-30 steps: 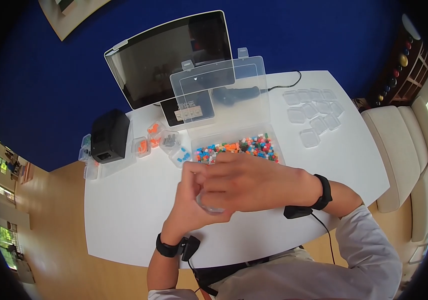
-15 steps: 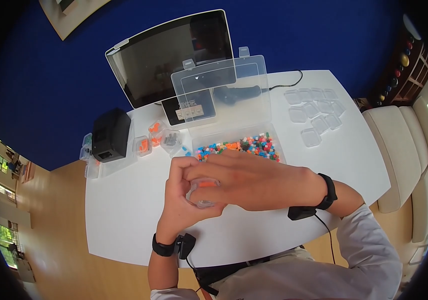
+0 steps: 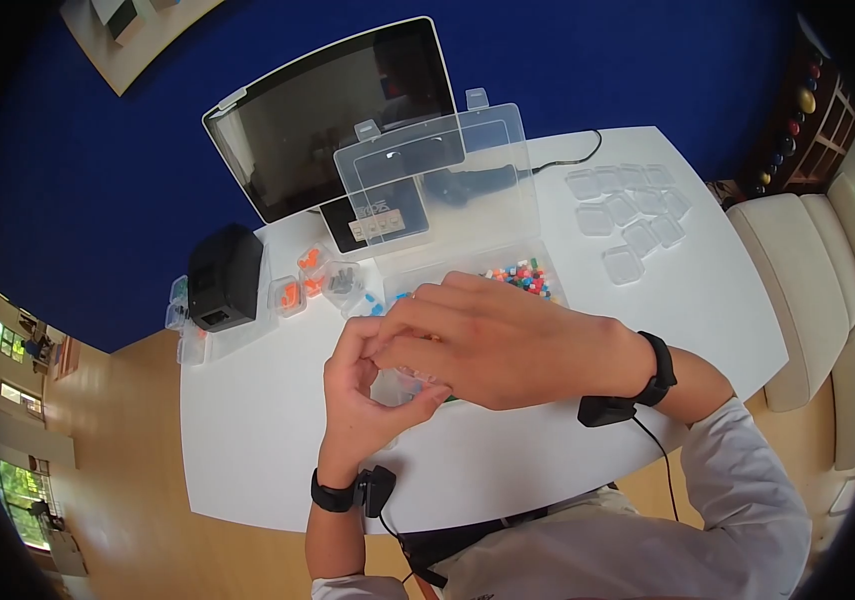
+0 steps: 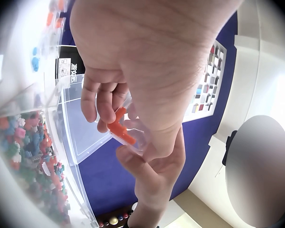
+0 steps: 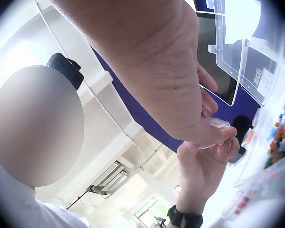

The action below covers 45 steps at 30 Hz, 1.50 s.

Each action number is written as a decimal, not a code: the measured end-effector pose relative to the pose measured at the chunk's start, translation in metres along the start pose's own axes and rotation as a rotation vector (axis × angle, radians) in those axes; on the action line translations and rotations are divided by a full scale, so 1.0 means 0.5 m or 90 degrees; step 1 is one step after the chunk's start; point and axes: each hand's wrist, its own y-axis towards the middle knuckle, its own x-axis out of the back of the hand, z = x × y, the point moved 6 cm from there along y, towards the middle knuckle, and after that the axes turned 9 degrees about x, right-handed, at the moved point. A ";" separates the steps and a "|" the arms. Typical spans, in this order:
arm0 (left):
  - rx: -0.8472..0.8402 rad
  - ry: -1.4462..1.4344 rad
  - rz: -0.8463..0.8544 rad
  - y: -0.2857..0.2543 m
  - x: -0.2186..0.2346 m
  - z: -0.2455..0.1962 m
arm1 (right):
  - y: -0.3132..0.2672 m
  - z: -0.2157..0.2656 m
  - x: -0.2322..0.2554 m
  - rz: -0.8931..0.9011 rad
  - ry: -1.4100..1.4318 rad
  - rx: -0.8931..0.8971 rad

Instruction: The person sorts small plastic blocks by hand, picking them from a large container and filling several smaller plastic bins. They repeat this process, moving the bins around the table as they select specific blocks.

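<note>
Both hands hold a small clear box (image 4: 141, 140) with orange pieces (image 4: 119, 127) inside, above the table's front part. In the head view my left hand (image 3: 360, 392) curls its fingers and thumb around the box from the left. My right hand (image 3: 508, 345) reaches over it from the right, its fingers on the box and hiding much of it. Just beyond the hands stands a large clear case (image 3: 398, 262) with its lid up, holding many small coloured pieces (image 3: 528, 278), partly covered by my right hand.
Small clear boxes (image 3: 289, 295) with orange, grey or blue pieces stand left of the case, beside a black device (image 3: 225, 278). Several clear square lids or boxes (image 3: 623, 265) lie at the right of the white table (image 3: 258, 430). A monitor (image 3: 338, 120) stands behind.
The hands stay together, and the small box has tilted between them. The right hand has shifted slightly up over the box and the large case; the head view has moved a little.
</note>
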 end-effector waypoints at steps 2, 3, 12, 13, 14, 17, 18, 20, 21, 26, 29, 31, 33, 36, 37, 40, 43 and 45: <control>0.003 0.005 0.006 -0.001 -0.001 0.002 | 0.000 -0.001 0.002 -0.010 0.000 -0.006; 0.004 0.005 0.007 0.001 0.000 0.001 | 0.001 -0.001 0.001 -0.005 -0.010 -0.008; -0.058 0.017 0.019 0.000 0.000 -0.011 | 0.004 0.004 0.007 -0.002 -0.071 0.001; -0.067 0.024 0.015 0.000 0.000 -0.011 | 0.004 0.005 0.009 -0.003 -0.081 0.000; -0.075 0.031 0.012 -0.001 0.001 -0.011 | 0.004 0.005 0.008 -0.003 -0.081 0.000; -0.067 0.028 0.000 -0.002 -0.003 -0.013 | 0.002 0.002 0.005 0.007 -0.077 -0.004; -0.067 0.028 -0.001 -0.002 -0.003 -0.013 | 0.002 0.001 0.007 0.004 -0.071 -0.006; -0.049 0.017 0.000 -0.001 -0.004 -0.010 | 0.002 0.002 0.010 0.000 -0.064 -0.006; -0.049 0.018 0.000 -0.001 -0.005 -0.010 | 0.002 0.002 0.009 0.010 -0.062 -0.013; -0.067 0.029 -0.001 -0.002 -0.005 -0.015 | 0.003 0.002 0.013 0.004 -0.053 -0.019; -0.074 0.026 -0.002 -0.004 -0.004 -0.015 | 0.003 0.002 0.012 -0.022 -0.035 -0.016; -0.072 0.022 -0.006 -0.003 -0.006 -0.016 | 0.004 0.001 0.011 -0.015 -0.032 -0.023; -0.071 0.017 -0.011 -0.004 -0.007 -0.015 | 0.003 0.001 0.011 -0.021 -0.029 -0.022; -0.075 0.014 -0.016 -0.005 -0.006 -0.014 | 0.003 0.000 0.011 -0.031 -0.037 -0.021; -0.076 0.019 -0.019 -0.005 -0.005 -0.014 | 0.003 0.000 0.011 -0.036 -0.047 -0.021; -0.072 0.017 -0.018 -0.007 -0.003 -0.013 | 0.002 -0.001 0.008 -0.040 -0.035 -0.025; -0.073 0.016 -0.013 -0.006 0.001 -0.008 | 0.001 -0.006 0.003 -0.017 -0.016 -0.038; -0.082 0.022 -0.011 -0.006 0.001 -0.008 | 0.000 -0.008 0.002 -0.021 -0.018 -0.034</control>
